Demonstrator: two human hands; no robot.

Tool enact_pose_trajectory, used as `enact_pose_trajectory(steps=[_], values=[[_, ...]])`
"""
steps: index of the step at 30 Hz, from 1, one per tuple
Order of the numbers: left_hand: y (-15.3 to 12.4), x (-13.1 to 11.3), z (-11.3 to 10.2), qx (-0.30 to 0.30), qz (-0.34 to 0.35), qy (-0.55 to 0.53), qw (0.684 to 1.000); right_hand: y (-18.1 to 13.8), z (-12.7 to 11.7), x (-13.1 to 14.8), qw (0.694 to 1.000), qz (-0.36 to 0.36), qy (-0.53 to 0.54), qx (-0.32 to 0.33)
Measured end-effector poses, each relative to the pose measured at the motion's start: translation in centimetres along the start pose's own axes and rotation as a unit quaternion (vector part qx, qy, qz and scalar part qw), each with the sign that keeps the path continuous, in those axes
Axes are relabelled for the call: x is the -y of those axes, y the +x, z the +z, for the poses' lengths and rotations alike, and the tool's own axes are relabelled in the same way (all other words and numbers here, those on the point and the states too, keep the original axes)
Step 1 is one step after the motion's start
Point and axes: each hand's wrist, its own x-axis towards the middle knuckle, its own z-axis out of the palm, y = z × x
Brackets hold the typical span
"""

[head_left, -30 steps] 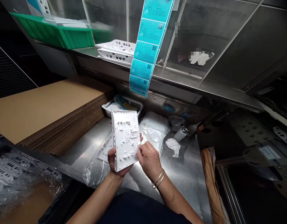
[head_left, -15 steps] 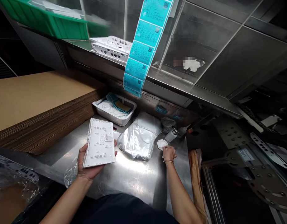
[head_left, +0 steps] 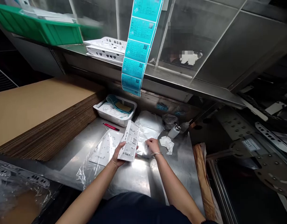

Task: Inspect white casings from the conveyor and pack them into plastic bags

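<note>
My left hand (head_left: 118, 155) grips a white plastic casing (head_left: 130, 141) by its lower left edge, fingers wrapped behind it. The casing is tilted, with small pegs on the face toward me and cutouts along one long side. Close to its right, my right hand (head_left: 153, 145) is over the stack of clear plastic bags (head_left: 149, 124), thumb and fingers pinched together; what they hold, if anything, is hidden. A crumpled white cloth (head_left: 167, 144) lies right of that hand. Behind my left hand, another white casing in a clear bag (head_left: 106, 147) lies on the steel table (head_left: 131, 183).
A white tray (head_left: 100, 111) with teal labels stands at the back beside a red cutter (head_left: 111, 126). Stacked cardboard (head_left: 47, 105) borders the left. A white pump bottle (head_left: 174, 132) is at the right. Teal label strip (head_left: 136, 59) hangs from above, in front of the shelf (head_left: 180, 79).
My left hand has carried the casing to the right and turned it, uncovering the bagged casing and the cutter. My right hand has left the cloth and moved left over the bags.
</note>
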Motion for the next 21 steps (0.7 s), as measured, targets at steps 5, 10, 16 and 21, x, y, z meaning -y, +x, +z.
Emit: enact_pose_trajectory(steps=[5, 10, 16, 21], values=[[1.3, 1.5, 0.2, 0.022, -0.015, -0.046, 0.999, -0.1, -1.0, -1.3, 0.998, 0.016, 0.053, -0.034], [1.8, 2.6, 0.1, 0.057, -0.014, -0.101, 0.993, 0.8, 0.2, -0.1, 0.992, 0.021, 0.116, -0.053], [2.1, 2.8, -0.7, 0.068, -0.02, -0.122, 0.99, 1.8, -2.3, 0.7, 0.951, 0.027, 0.306, 0.007], [2.6, 3.0, -0.7, 0.053, -0.02, -0.13, 0.99, 0.7, -4.7, 0.2, 0.919, 0.049, 0.377, 0.102]])
